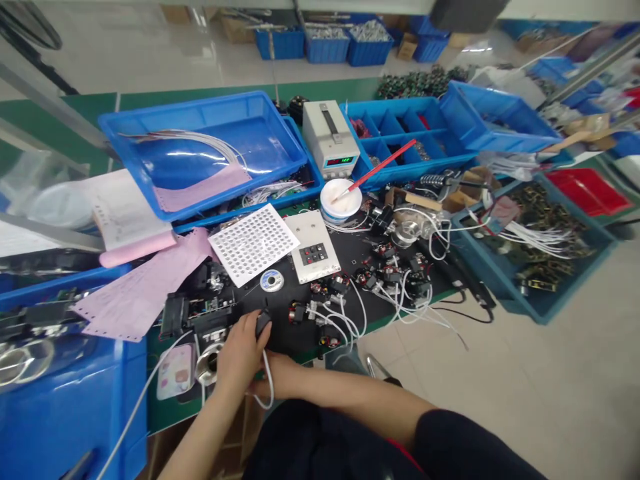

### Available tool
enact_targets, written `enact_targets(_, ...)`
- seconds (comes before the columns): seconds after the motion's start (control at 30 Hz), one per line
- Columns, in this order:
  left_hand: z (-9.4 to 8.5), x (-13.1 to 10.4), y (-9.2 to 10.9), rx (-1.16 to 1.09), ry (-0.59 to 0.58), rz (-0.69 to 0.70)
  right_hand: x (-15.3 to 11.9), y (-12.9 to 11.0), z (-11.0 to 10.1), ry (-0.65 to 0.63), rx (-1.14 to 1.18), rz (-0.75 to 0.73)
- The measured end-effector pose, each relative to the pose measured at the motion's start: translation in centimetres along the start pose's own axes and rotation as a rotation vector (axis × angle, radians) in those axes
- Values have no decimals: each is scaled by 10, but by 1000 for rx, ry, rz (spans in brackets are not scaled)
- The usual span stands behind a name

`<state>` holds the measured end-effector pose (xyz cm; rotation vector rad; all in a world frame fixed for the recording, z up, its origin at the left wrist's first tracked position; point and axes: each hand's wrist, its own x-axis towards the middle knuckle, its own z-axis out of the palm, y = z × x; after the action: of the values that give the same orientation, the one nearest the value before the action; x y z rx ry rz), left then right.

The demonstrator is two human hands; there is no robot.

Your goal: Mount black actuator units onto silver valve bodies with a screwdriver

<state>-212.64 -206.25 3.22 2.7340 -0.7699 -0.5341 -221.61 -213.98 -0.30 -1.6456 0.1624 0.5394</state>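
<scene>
My left hand (243, 350) is closed around a small black part (263, 322) at the near edge of the bench. From that part a white cable (271, 380) hangs down in a loop. My right hand (280, 375) lies lower, beside the cable, and its fingers are hidden behind my left wrist. Left of my hands are a round metal ring (209, 365) and black housings with circuit boards (213, 317). To the right, small wired assemblies with white cables (340, 313) lie on the black mat (287, 277).
A solder reel (271, 281), a perforated white sheet (254, 245) and a white switch panel (314, 247) lie ahead. Behind them stand a white tub with a red brush (341, 200), a power supply (330, 137) and blue trays (200, 150). A parts crate (543, 310) is at right.
</scene>
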Motion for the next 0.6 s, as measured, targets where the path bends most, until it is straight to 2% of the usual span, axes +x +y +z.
enact_targets(0.07,10,18,-1,169,-22,17,-41,21,-33,84,113,25)
enact_targets(0.13,17,27,-4,283,-35,18,-94,48,-78,268,247,76)
enact_targets(0.2,20,27,-4,328,29,11,-154,78,-131,606,372,151)
enact_targets(0.27,22,21,4,337,181,10,-210,110,-185,992,483,213)
enact_targets(0.33,26,15,21,301,273,66,-253,141,-234,1245,609,281)
enact_targets(0.4,35,14,42,245,193,129,-274,171,-271,1357,753,336)
enact_targets(0.47,46,20,59,214,-12,124,-277,196,-297,1389,886,361)
enact_targets(0.53,53,30,70,206,-186,47,-270,217,-316,1424,983,360)
enact_targets(0.6,55,39,77,210,-238,-45,-265,233,-333,1513,1028,345)
